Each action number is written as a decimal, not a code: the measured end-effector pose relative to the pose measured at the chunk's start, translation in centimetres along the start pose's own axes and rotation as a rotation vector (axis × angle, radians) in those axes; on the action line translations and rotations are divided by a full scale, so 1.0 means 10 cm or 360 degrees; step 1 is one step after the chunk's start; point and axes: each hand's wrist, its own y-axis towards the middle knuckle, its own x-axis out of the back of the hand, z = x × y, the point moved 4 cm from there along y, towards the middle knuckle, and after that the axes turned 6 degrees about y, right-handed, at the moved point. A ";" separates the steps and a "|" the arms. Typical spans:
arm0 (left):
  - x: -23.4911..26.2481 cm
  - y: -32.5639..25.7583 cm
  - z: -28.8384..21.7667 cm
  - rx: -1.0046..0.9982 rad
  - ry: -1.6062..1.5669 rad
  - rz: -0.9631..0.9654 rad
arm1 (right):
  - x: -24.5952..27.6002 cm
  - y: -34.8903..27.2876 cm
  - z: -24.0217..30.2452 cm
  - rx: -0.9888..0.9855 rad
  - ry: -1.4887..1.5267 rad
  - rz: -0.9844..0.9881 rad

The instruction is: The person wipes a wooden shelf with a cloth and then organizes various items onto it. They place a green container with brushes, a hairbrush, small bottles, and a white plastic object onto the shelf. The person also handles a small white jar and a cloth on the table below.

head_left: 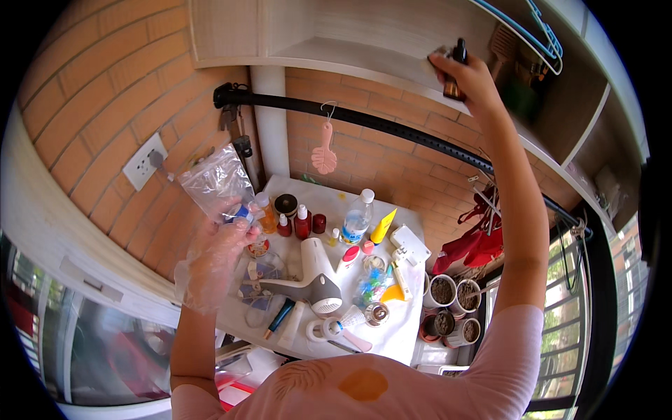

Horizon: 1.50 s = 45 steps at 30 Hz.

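Note:
My right hand (474, 78) is raised at the upper right, closed round a small dark brown bottle (453, 88) with a tall black top, in front of the open shelf (378, 57). Something blurred by its fingertips cannot be made out. On the left, my left hand (218, 245) seems covered by a thin clear plastic glove. Its fingers are closed on a clear plastic bag (217, 178), which stands up above them. A small blue and white thing (239, 213) shows at those fingers, its kind unclear. Below, a white hair dryer (318, 269) lies on the table (399, 343).
Around the dryer are a clear bottle (358, 217), red bottles (302, 222), a yellow tube (383, 226) and a shuttlecock (351, 318). A black rail (392, 124) crosses behind, with a pink brush (324, 150) hanging from it. Soil-filled pots (442, 290) stand right; blue hangers (549, 42) hang above.

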 end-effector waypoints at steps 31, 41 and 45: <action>0.61 0.83 0.45 0.0204 -0.0063 0.0238 | 0.75 1.07 -0.81 0.0013 -0.0698 -0.0501; 0.53 0.73 0.26 0.0152 0.0041 0.0044 | 0.29 0.92 -0.86 -0.0209 0.0157 -0.0241; 0.45 0.73 0.25 0.0174 0.0033 0.0031 | 0.27 0.84 -0.82 -0.0372 -0.0028 -0.0225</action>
